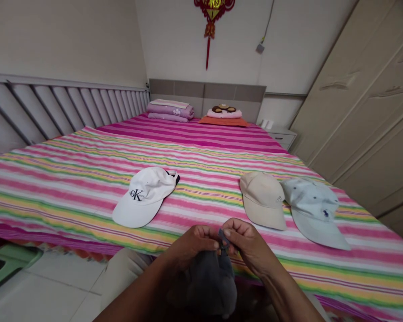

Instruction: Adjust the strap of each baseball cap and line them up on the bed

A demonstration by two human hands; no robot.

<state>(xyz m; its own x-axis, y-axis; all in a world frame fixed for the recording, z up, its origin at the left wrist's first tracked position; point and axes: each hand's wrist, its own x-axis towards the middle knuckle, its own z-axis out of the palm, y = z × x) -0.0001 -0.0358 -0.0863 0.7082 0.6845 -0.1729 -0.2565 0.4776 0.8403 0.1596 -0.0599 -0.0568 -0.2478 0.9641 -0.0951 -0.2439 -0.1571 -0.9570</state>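
**Both hands close together on a dark grey cap (210,286)**

The soft, dimly lit cap hangs at six o'clock in view, over the near bed edge. Left hand (195,243) and right hand (246,241) nearly meet, thumbs and fingers pinched on its narrow strap (223,236). On the striped cloth (201,197), a smooth white cap (151,190) with black lettering lies at eight o'clock. Toward four o'clock sit a rounded beige cap (262,197) and, just beside it, a pale blue cap (317,208), creased at the crown. Between two and three, the bedside cabinet (282,136) has its drawer closed; its contents cannot be told. Folded purple bedding (171,112) is at eleven.
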